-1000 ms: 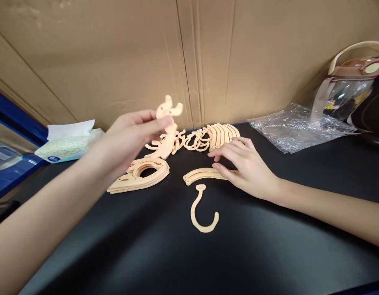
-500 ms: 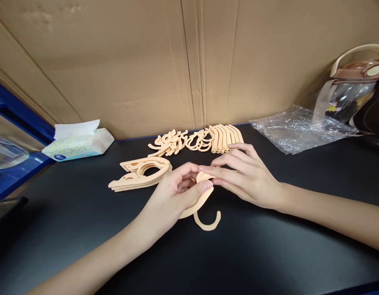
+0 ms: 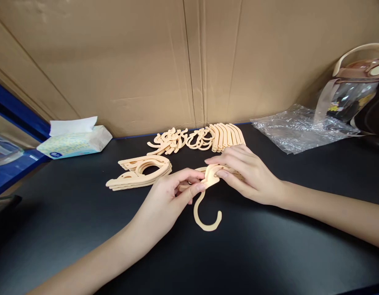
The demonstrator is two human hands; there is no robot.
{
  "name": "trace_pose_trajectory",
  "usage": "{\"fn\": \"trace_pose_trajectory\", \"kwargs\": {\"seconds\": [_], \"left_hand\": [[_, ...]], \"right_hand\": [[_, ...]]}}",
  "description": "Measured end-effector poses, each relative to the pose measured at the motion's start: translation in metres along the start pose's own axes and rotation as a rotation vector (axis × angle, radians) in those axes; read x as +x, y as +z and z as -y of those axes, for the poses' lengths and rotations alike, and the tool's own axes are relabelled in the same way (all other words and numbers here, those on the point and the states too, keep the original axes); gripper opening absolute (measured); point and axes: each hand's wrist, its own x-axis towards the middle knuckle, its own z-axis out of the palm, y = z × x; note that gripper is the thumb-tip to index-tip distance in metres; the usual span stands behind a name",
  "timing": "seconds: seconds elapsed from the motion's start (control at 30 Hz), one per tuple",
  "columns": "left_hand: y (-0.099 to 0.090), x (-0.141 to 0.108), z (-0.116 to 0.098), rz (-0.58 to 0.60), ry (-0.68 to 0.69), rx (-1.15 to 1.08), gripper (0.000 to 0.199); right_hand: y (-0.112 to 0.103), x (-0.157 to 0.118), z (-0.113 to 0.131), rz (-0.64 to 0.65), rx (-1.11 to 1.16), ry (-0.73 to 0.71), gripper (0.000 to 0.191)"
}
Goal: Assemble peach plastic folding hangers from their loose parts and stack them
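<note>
Between my hands is a cream plastic hanger piece (image 3: 211, 175), held above the black table. My left hand (image 3: 172, 196) pinches its left side between thumb and fingers. On the right side, my right hand (image 3: 245, 174) grips it with the thumb below and the fingers over the top, hiding part of it. A loose cream hook (image 3: 208, 228) curves out below the held piece; its upper end is close to my left fingertips, and I cannot tell whether it is joined.
Left of my hands lies a stack of folded hangers (image 3: 140, 174). Behind are piled small hooks (image 3: 169, 141) and a row of curved arms (image 3: 228, 136). A tissue pack (image 3: 74, 141) sits back left, plastic film (image 3: 300, 129) and a bottle (image 3: 351, 96) back right.
The held piece has turned, so its broad middle now shows between my hands. My left fingers have shifted lower, and the right thumb now presses on the piece. The hook stays put.
</note>
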Motion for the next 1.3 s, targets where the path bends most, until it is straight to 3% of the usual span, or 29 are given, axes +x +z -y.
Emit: {"fn": "trace_pose_trajectory", "kwargs": {"seconds": [0.2,0.3,0.4,0.5,0.7,0.97,1.17,1.3], "left_hand": [[0.01,-0.013,0.001,0.048,0.186,0.175,0.02],[0.011,-0.019,0.001,0.064,0.383,0.388,0.026],[0.011,-0.021,0.0,0.108,0.617,0.588,0.016],[0.014,-0.023,-0.003,0.189,0.744,0.683,0.015],[0.022,-0.032,-0.006,0.294,0.754,0.729,0.026],[0.025,-0.028,-0.009,0.409,0.769,0.757,0.036],[0.027,-0.028,-0.008,0.416,0.797,0.802,0.038],[0.028,-0.03,-0.005,0.383,0.807,0.817,0.039]], "right_hand": [[-0.001,-0.001,0.001,-0.013,0.025,-0.001,0.028],[-0.002,-0.001,0.0,0.017,0.072,0.061,0.035],[-0.002,-0.001,-0.002,0.035,0.135,0.129,0.04],[-0.001,0.0,-0.003,0.049,0.158,0.153,0.039],[0.001,-0.001,-0.003,0.147,0.112,0.005,0.029],[0.001,0.0,-0.002,0.207,0.076,-0.084,0.039],[0.0,0.0,-0.002,0.224,-0.05,-0.137,0.036],[-0.017,0.006,0.0,0.257,-0.229,-0.217,0.036]]}}
